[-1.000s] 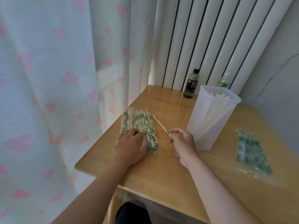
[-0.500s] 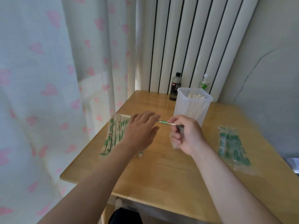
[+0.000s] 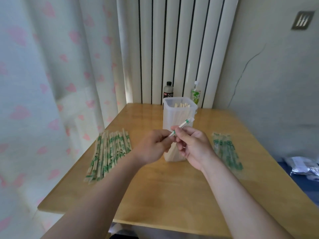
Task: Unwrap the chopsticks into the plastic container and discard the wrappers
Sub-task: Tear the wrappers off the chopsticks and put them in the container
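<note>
Pale wooden table (image 3: 172, 190), set in a room corner. Above it, one pair of chopsticks in a clear green-printed wrapper (image 3: 182, 125) is held tilted, far end up and to the right, in front of the container.

Left hand (image 3: 151, 147) pinches the near end between thumb and fingertips. Right hand (image 3: 193, 145) pinches the pair just beyond that, other fingers loosely curled. Wrapper possibly torn at the top; too blurred to confirm.

Behind the hands:
- tall translucent plastic container (image 3: 170, 118), upright
- bare wooden chopsticks (image 3: 182, 105) standing inside it

To the left, a fanned pile of wrapped chopsticks (image 3: 108, 152) lies flat. To the right sits a heap of empty clear wrappers (image 3: 226, 150).

At the back edge:
- dark black-capped bottle (image 3: 168, 92)
- green-labelled clear bottle (image 3: 196, 94)
- white ribbed radiator (image 3: 172, 49)
- pink-heart curtain (image 3: 43, 83)
</note>
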